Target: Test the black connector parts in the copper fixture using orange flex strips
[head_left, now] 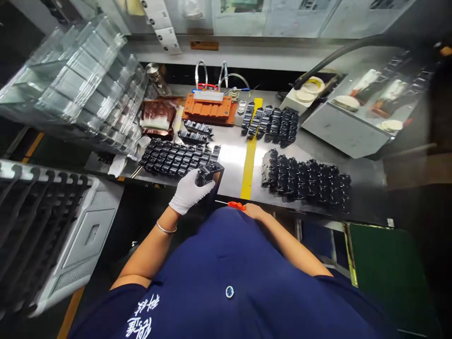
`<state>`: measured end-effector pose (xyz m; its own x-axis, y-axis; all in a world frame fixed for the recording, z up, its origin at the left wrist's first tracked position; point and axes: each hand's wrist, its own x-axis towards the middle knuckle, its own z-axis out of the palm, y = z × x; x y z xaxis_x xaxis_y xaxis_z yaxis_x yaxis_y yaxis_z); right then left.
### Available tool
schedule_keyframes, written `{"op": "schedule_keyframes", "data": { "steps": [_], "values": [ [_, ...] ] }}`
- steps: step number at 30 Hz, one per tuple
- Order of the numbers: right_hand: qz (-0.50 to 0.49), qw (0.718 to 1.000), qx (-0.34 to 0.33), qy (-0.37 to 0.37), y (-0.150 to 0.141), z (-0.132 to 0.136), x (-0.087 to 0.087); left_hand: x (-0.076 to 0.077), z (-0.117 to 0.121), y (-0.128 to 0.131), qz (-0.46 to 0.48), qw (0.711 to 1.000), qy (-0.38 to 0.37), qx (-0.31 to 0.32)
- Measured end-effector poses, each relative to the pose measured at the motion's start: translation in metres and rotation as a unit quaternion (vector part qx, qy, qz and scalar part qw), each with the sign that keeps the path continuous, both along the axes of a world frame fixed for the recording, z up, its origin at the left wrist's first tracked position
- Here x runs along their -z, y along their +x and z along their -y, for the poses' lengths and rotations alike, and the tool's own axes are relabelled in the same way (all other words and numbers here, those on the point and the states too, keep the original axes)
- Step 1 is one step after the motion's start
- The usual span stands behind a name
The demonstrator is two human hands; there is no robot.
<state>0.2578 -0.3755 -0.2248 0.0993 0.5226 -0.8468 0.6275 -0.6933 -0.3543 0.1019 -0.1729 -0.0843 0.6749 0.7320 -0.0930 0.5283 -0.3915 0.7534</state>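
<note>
My gloved left hand (pixel 189 192) has its grip wrapped around a black plastic part (pixel 206 175) right at the table (pixel 231 162) edge. If it slips, it drops to the floor. My right hand (pixel 252 210) is mostly hidden near the orange-handled tool (pixel 236 205), so I can't tell its grip.

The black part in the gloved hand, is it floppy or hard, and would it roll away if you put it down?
The black part is probably hard plastic: it keeps its blocky shape in the left hand. It looks light, since a few fingers hold it up. Rolling seems unlikely; the matching black parts sit still in rows.
</note>
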Motion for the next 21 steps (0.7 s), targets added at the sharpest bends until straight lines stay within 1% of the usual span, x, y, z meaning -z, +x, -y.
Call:
{"op": "schedule_keyframes", "data": {
  "steps": [2,4,5,7,10,12,14,16,18,19,21],
  "values": [
    [0.000,0.999,0.036,-0.001,0.014,0.013,0.003,0.002,0.006,0.032,-0.007,0.999,0.017,0.036],
    [-0.001,0.997,0.071,-0.005,0.026,0.026,0.003,0.009,0.010,0.064,-0.030,0.997,0.026,0.059],
    [-0.003,0.996,0.088,-0.006,0.031,0.032,0.002,0.016,0.011,0.081,-0.051,0.996,0.028,0.066],
    [-0.008,0.993,0.119,-0.010,0.039,0.043,0.001,0.034,0.009,0.112,-0.114,0.990,0.034,0.075],
    [-0.013,0.990,0.143,-0.007,0.049,0.057,-0.001,0.065,-0.001,0.152,-0.235,0.968,0.047,0.078],
    [-0.016,0.989,0.146,0.004,0.054,0.066,-0.001,0.082,-0.010,0.170,-0.301,0.949,0.056,0.072],
    [-0.016,0.988,0.155,0.008,0.059,0.077,0.000,0.092,-0.019,0.182,-0.336,0.936,0.089,0.059],
    [-0.016,0.984,0.179,0.000,0.061,0.087,0.001,0.095,-0.022,0.193,-0.323,0.935,0.135,0.054],
    [-0.021,0.978,0.207,-0.008,0.062,0.097,0.003,0.095,-0.014,0.210,-0.282,0.945,0.151,0.073],
    [-0.025,0.976,0.218,-0.011,0.061,0.101,0.004,0.095,-0.004,0.220,-0.260,0.952,0.136,0.090],
    [-0.027,0.972,0.233,-0.012,0.060,0.107,0.007,0.098,0.025,0.243,-0.222,0.963,0.066,0.135]
  ]
}}
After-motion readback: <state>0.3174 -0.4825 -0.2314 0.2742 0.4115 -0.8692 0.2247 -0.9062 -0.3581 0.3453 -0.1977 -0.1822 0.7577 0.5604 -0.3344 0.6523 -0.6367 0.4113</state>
